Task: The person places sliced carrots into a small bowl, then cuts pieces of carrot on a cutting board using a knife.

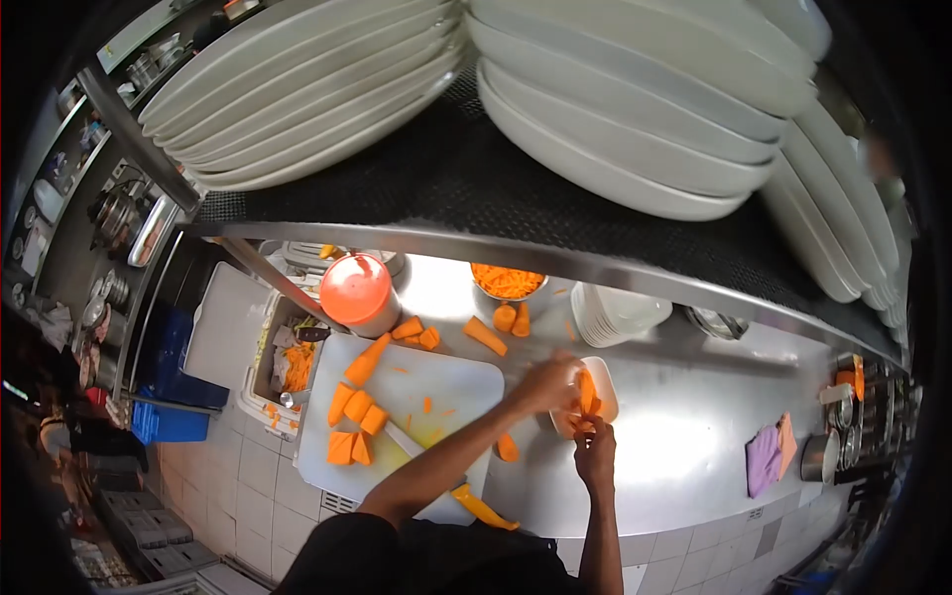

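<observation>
My left hand (547,384) is at the left rim of a small pale tray (608,389), its fingers blurred by motion. At the tray's near end, my right hand (595,451) has its fingers closed at orange carrot pieces (589,397); what exactly it grips is too small to tell. To the left, a white cutting board (458,382) bears chunks of carrot (372,418) and a knife with a yellow handle (483,508). One more carrot piece (507,447) lies right of the board.
A steel shelf (466,235) with stacked white plates (635,149) spans above the counter. Behind the board are a red-lidded tub (356,289), loose carrots (485,336) and a bowl of shredded carrot (508,282). A purple cloth (763,461) lies at right.
</observation>
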Available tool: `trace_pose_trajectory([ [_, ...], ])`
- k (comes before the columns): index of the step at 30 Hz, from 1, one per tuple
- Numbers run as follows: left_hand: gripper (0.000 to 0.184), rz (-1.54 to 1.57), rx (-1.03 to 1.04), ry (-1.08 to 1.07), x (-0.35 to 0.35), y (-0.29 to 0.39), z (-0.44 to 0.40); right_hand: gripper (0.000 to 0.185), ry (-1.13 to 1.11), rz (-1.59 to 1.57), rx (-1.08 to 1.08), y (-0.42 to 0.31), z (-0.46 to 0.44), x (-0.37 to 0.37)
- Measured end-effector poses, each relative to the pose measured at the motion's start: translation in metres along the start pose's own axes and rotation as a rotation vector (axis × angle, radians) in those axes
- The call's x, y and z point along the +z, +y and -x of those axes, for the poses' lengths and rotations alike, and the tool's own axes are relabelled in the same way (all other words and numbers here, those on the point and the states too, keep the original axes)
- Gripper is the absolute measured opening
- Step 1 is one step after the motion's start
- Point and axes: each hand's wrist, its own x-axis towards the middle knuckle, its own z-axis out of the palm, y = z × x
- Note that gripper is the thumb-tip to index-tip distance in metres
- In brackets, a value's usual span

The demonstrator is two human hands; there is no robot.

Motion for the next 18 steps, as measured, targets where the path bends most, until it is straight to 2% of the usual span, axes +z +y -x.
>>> trace_pose_trajectory([
  [1,0.044,-0.064,0.035,0.087,-0.005,-0.022,-0.001,0.033,0.052,-0.044,0.058,0.006,0.004,-0.006],
  [2,0.039,-0.123,-0.072,0.190,-0.032,-0.024,0.002,0.035,0.045,-0.069,0.038,0.002,0.006,-0.015],
  [3,0.027,-0.324,-0.113,0.279,-0.047,-0.050,0.005,0.032,0.033,-0.097,0.105,0.001,0.007,-0.019],
  [4,0.017,-0.363,-0.520,0.255,-0.077,-0.052,0.007,0.030,0.029,-0.127,0.178,-0.001,0.010,-0.024],
  [5,0.017,-0.653,-0.170,0.380,-0.089,-0.105,0.027,0.023,0.065,-0.136,0.177,-0.005,0.013,-0.028],
  [6,0.025,-0.812,-0.353,0.277,-0.111,-0.107,0.035,0.020,0.075,-0.154,0.188,-0.006,0.014,-0.032],
  [7,0.032,-0.879,-0.514,0.056,-0.135,-0.081,0.041,0.018,0.075,-0.173,0.195,-0.003,0.017,-0.033],
  [9,0.034,-1.077,-0.478,0.048,-0.125,-0.123,0.065,0.017,0.104,-0.176,0.196,0.007,0.021,-0.030],
  [12,0.033,-0.955,-0.528,0.028,-0.124,-0.174,0.069,0.017,0.070,-0.112,0.144,0.007,0.028,-0.023],
  [16,0.032,-0.901,-0.637,0.049,-0.131,-0.161,0.057,0.020,0.047,-0.105,0.139,0.005,0.045,-0.026],
  [18,0.033,-0.887,-0.665,-0.045,-0.141,-0.151,0.055,0.021,0.039,-0.103,0.120,0.003,0.059,-0.024],
])
